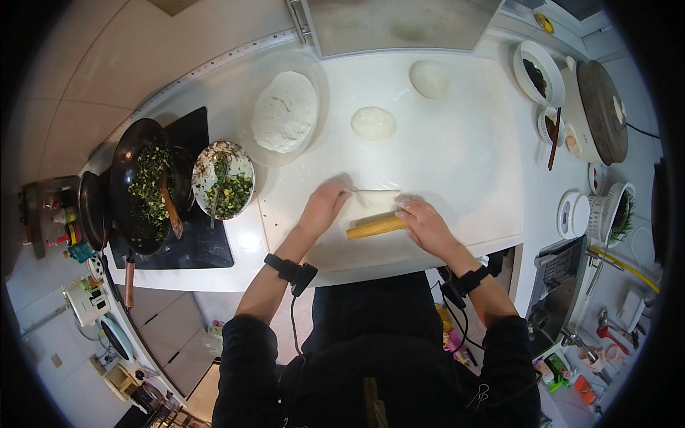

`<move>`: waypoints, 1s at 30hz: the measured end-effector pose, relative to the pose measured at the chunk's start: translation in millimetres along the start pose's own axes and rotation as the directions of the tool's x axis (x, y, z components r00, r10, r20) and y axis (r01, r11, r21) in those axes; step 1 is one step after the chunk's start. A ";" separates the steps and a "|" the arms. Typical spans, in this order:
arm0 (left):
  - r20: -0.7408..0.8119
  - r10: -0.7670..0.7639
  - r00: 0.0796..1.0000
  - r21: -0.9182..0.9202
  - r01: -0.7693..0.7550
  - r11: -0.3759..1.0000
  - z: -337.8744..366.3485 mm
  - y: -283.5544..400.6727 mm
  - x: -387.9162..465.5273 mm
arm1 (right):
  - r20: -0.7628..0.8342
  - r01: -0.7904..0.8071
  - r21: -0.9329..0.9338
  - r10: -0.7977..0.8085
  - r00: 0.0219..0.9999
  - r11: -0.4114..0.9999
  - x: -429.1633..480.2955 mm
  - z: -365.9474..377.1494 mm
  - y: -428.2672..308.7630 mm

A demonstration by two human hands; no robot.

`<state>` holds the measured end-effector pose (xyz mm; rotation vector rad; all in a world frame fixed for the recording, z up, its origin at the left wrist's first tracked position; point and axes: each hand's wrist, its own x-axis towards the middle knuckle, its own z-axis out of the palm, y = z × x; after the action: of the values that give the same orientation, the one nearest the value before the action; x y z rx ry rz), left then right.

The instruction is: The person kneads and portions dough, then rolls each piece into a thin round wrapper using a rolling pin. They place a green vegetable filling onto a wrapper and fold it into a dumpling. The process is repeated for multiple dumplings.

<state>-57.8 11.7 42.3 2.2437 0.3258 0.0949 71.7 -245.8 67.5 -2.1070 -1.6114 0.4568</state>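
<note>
A thin sheet of pale dough (369,205) lies in front of me on the white work mat. My left hand (327,204) pinches its left corner. At the opposite corner, the fingers of my right hand (423,220) grip the edge. The far edge between them looks slightly raised. Across the near part of the sheet rests a wooden rolling pin (377,226), its right end against my right thumb and partly hidden. Farther off, a flattened dough round (373,123) and a dough ball (429,79) sit on the mat.
A bowl of flour (283,115) stands back left. Beside it are a patterned bowl of chopped greens (230,187) and a wok (126,187) with a wooden spatula (170,208). Right are a white bowl (556,80), a lidded cooker (602,112), a kitchen scale (572,215) and a sink (556,294).
</note>
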 end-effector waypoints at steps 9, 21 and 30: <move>-0.075 0.008 0.997 0.265 0.012 0.964 -17.8 17.7 -16.2 | -0.192 -0.167 -0.162 0.135 0.972 0.973 47.3 26.3 -10.8; 0.068 0.158 0.985 0.246 -0.170 0.954 -3.4 6.4 -17.1 | -0.099 -0.242 -0.179 0.227 0.969 0.954 83.6 33.1 -28.8; 0.266 0.104 0.958 0.316 -0.189 0.930 14.9 30.4 -40.2 | 0.009 -0.191 -0.154 0.195 0.981 0.969 26.9 16.4 -10.0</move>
<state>-87.8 -28.5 57.8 2.5869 0.0373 -0.1734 62.3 -215.3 59.1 -2.3955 -1.5029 0.4344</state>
